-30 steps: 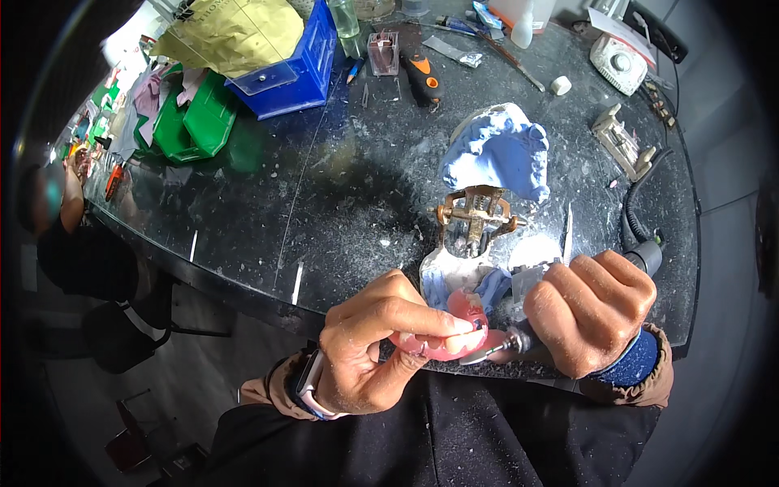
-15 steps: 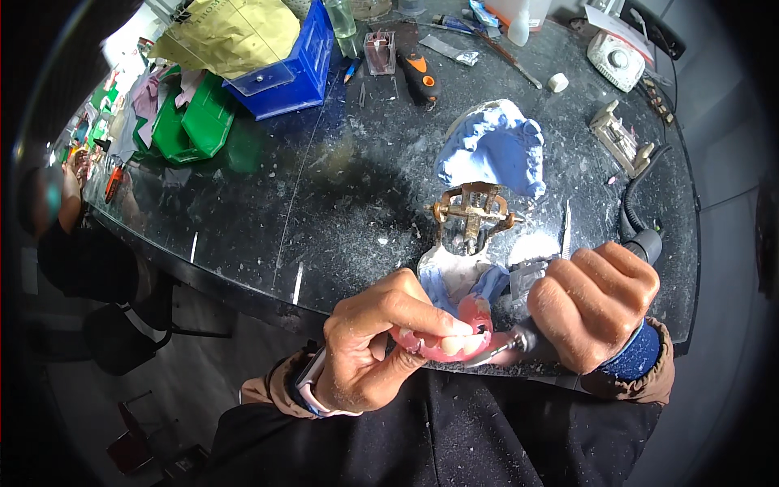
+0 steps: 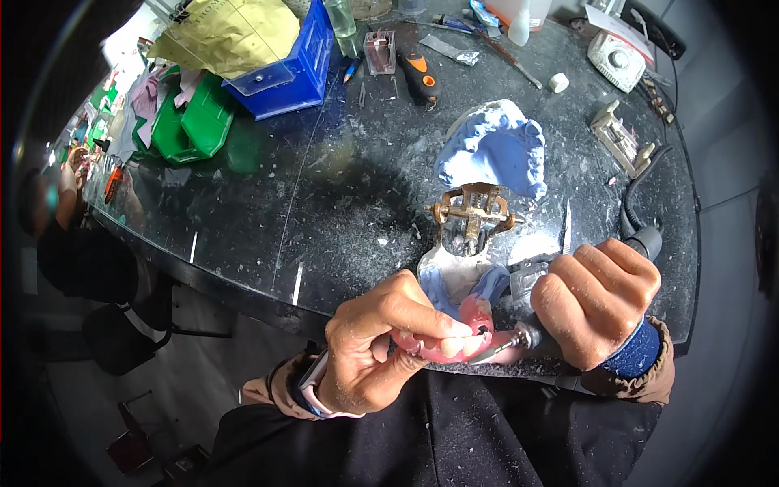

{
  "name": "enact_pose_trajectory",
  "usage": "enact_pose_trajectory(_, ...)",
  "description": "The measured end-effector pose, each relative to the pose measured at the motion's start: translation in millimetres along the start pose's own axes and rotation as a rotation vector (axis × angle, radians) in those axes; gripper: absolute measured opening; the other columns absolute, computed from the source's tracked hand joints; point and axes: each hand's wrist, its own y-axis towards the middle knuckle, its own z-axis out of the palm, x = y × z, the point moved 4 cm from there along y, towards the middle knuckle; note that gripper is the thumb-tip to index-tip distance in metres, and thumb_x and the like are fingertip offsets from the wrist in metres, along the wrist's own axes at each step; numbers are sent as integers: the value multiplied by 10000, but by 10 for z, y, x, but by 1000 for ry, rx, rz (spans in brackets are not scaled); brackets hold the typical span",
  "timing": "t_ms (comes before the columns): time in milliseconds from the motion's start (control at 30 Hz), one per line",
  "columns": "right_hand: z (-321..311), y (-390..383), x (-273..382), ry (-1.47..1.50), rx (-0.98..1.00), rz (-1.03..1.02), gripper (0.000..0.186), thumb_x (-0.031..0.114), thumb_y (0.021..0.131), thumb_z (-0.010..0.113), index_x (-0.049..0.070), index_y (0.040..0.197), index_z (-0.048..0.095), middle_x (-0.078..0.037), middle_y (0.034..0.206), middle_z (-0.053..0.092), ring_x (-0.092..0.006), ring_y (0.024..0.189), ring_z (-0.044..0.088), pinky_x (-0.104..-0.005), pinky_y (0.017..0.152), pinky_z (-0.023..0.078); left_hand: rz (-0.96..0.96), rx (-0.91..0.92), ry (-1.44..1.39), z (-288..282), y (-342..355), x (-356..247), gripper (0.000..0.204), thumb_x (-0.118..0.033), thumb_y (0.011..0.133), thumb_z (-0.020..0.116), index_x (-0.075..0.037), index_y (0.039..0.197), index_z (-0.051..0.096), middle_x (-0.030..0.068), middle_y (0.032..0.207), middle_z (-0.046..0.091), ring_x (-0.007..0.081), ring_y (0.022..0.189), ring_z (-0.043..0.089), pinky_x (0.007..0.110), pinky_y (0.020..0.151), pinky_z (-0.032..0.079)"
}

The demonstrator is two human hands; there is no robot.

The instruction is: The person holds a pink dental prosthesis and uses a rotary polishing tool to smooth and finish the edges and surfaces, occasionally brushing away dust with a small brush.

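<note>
Between thumb and fingers, my left hand pinches a pink denture with white teeth, just over the table's near edge. My right hand is wrapped round a rotary handpiece; its metal tip lies against or very close to the denture's right side. The handpiece's back end comes out beyond my right fist, with a dark coiled cord. Just past the denture stands an opened brass-coloured articulator. It carries a blue-and-white plaster jaw model on its far side and another model on its near side, partly behind my left hand.
Dust and scraps lie over the dark table. A blue bin and green tray stand far left, an orange-and-black tool at the back. A white control box and second articulator are at right. Another person sits left.
My right hand and the handpiece have shifted very slightly, with the tip at a slightly different angle by the denture. My left hand holds the denture almost still.
</note>
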Motion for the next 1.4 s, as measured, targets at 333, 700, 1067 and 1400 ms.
enact_pose_trajectory(333, -7, 23, 42, -17, -31, 120, 220, 199, 445, 556, 107, 506, 365, 27, 469, 265, -80, 370, 305, -241, 371, 169, 71, -56, 120, 27, 17, -93, 114, -40, 780, 638, -6, 889, 632, 65, 762, 641, 109, 605, 528, 233, 566, 392)
enact_pose_trajectory(700, -27, 18, 66, -21, -63, 122, 173, 167, 371, 450, 121, 501, 345, 28, 472, 262, -74, 376, 298, -247, 376, 149, 100, -104, 173, 45, -7, -98, 106, -66, 797, 641, -23, 893, 635, 46, 747, 638, 121, 617, 555, 240, 577, 405)
enact_pose_trajectory(1067, -89, 78, 36, 177, 56, 269, 560, 564, 624, 709, 113, 521, 394, 34, 468, 353, -80, 353, 364, -226, 350, 216, 97, -199, 72, 59, -36, -107, 107, 6, 815, 601, 35, 918, 600, 133, 782, 641, 140, 662, 600, 231, 581, 469)
enact_pose_trajectory(1400, -39, 21, 47, 125, 66, 256, 526, 530, 617, 720, 103, 555, 419, 29, 479, 352, -87, 370, 379, -229, 361, 243, 217, -156, 257, 97, -10, -158, 94, 14, 806, 601, 36, 897, 609, 136, 761, 647, 189, 670, 646, 269, 577, 511)
